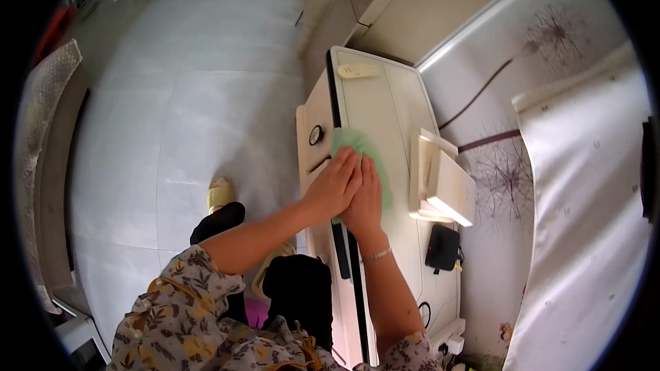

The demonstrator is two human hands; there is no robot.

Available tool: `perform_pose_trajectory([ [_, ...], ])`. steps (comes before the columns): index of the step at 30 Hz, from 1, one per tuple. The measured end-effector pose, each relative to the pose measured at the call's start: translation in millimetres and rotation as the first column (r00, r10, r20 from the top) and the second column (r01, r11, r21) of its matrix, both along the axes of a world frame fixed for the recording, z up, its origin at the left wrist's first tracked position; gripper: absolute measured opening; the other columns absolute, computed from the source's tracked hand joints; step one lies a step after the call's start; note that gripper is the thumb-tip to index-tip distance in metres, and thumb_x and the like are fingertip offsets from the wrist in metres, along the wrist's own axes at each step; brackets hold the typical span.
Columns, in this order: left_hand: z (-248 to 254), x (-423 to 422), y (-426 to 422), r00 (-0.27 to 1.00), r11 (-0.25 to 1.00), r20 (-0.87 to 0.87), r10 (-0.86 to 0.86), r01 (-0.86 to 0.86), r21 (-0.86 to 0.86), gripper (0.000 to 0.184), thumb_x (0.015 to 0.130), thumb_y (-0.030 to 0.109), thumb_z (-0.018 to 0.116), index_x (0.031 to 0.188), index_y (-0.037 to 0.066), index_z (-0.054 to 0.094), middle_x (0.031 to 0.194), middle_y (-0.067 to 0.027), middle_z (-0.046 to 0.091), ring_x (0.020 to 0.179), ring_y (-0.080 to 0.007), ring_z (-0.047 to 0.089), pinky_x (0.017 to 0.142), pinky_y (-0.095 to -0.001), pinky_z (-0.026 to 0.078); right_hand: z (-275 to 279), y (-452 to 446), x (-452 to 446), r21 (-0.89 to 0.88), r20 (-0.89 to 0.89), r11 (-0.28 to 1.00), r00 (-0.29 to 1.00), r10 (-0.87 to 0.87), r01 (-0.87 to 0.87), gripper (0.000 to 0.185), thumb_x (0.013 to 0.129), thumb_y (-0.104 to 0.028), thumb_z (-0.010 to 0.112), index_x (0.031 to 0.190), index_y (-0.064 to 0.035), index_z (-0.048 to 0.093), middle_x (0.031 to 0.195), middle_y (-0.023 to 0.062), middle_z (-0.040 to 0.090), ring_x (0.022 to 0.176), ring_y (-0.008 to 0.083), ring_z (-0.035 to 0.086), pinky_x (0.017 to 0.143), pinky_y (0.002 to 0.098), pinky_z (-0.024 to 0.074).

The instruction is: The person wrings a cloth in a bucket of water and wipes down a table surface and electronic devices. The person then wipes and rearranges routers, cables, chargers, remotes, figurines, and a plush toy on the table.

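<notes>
Pale cabinet top (405, 268), white stand (450, 192) near green cloth (366, 143) under hands (333, 189), black box (443, 246)

The cloth (350, 137) was pale green, the cabinet top (402, 117) cream with a black edge (335, 96), and the blouse (185, 278) whitish with brown-and-yellow leaves.

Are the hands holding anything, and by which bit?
The left hand and right hand lie over the middle of the green cloth, on the cabinet. Whether they grip it, I can't tell.
</notes>
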State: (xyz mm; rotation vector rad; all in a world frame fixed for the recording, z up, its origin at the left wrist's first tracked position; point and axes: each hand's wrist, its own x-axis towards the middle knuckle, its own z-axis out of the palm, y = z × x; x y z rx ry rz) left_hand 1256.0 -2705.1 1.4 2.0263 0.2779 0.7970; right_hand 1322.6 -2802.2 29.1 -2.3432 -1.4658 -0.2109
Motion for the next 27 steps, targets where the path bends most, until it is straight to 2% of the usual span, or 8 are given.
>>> perform_pose_trajectory([
  [4, -3, 43, 50, 0.990, 0.964, 0.083, 0.111, -0.087, -0.250, 0.054, 0.100, 0.029, 0.043, 0.142, -0.005, 0.034, 0.148, -0.0249, 0.035, 0.137, -0.0395, 0.033, 0.113, -0.0390, 0.029, -2, 73, 36, 0.005, 0.074, 0.999, 0.996, 0.040, -0.041, 0.056, 0.089, -0.019, 0.057, 0.140, -0.0017, 0.041, 0.148, 0.0223, 0.036, 0.137, 0.0408, 0.032, 0.112, 0.0487, 0.0287],
  [6, 13, 44, 73, 0.999, 0.799, -0.023, 0.043, -0.048, -0.599, 0.058, 0.102, 0.035, 0.039, 0.147, -0.001, 0.028, 0.151, -0.0217, 0.032, 0.140, -0.0335, 0.032, 0.114, -0.0351, 0.027, -6, 101, 50, -0.019, 0.075, 0.999, 0.997, 0.031, -0.029, 0.054, 0.089, -0.018, 0.057, 0.139, -0.0020, 0.044, 0.149, 0.0215, 0.035, 0.137, 0.0409, 0.032, 0.111, 0.0482, 0.0292],
  [9, -36, 67, 92, 0.987, 0.731, 0.063, 0.151, -0.068, -0.679, 0.062, 0.102, 0.036, 0.038, 0.146, -0.007, 0.026, 0.150, -0.0263, 0.031, 0.139, -0.0362, 0.033, 0.113, -0.0328, 0.026, -12, 130, 65, -0.085, 0.191, 0.994, 0.977, 0.089, -0.074, 0.047, 0.088, -0.017, 0.057, 0.133, -0.0021, 0.051, 0.150, 0.0193, 0.034, 0.137, 0.0396, 0.032, 0.111, 0.0462, 0.0302],
  [14, -22, 62, 60, 0.977, 0.660, 0.177, 0.120, 0.055, -0.750, 0.068, 0.102, 0.044, 0.034, 0.149, -0.004, 0.022, 0.153, -0.0235, 0.027, 0.144, -0.0326, 0.023, 0.117, -0.0327, 0.018, -19, 105, 61, -0.071, 0.174, 0.995, 0.981, 0.084, -0.073, 0.044, 0.087, -0.015, 0.057, 0.128, 0.0003, 0.053, 0.149, 0.0176, 0.035, 0.136, 0.0378, 0.034, 0.111, 0.0464, 0.0290],
  [18, -18, 33, -4, 0.991, 0.880, 0.050, 0.126, -0.088, -0.467, 0.065, 0.101, 0.039, 0.037, 0.147, -0.005, 0.023, 0.151, -0.0260, 0.028, 0.142, -0.0411, 0.023, 0.117, -0.0420, 0.018, -13, 22, 23, 0.080, 0.071, 0.991, 0.992, 0.103, -0.108, 0.051, 0.087, -0.015, 0.057, 0.135, -0.0005, 0.046, 0.149, 0.0187, 0.037, 0.138, 0.0367, 0.033, 0.113, 0.0455, 0.0259],
  [20, -1, -3, -34, 0.991, 0.992, -0.112, 0.072, -0.082, -0.090, 0.060, 0.101, 0.033, 0.040, 0.146, -0.004, 0.028, 0.153, -0.0236, 0.027, 0.142, -0.0373, 0.026, 0.116, -0.0420, 0.022, -5, -18, -3, 0.056, 0.072, 0.997, 0.996, 0.044, -0.049, 0.056, 0.089, -0.019, 0.055, 0.140, -0.0006, 0.041, 0.149, 0.0189, 0.037, 0.139, 0.0355, 0.032, 0.114, 0.0453, 0.0243],
  [23, 11, -29, -85, 0.981, 0.956, -0.175, 0.083, -0.029, 0.292, 0.057, 0.096, 0.030, 0.044, 0.140, -0.006, 0.038, 0.145, -0.0266, 0.037, 0.138, -0.0413, 0.031, 0.115, -0.0477, 0.023, 2, -83, -39, 0.000, -0.084, 0.996, 0.992, -0.092, 0.093, 0.061, 0.092, -0.027, 0.051, 0.145, -0.0023, 0.036, 0.150, 0.0190, 0.035, 0.142, 0.0334, 0.028, 0.116, 0.0444, 0.0205],
  [27, 18, -55, -149, 0.973, 0.909, -0.216, -0.085, 0.165, 0.382, 0.054, 0.094, 0.030, 0.052, 0.134, -0.006, 0.045, 0.141, -0.0258, 0.044, 0.134, -0.0407, 0.037, 0.112, -0.0510, 0.026, 12, -163, -84, -0.056, -0.162, 0.969, 0.955, -0.247, 0.241, 0.059, 0.092, -0.026, 0.049, 0.145, -0.0023, 0.036, 0.151, 0.0188, 0.035, 0.143, 0.0323, 0.027, 0.117, 0.0435, 0.0180],
])
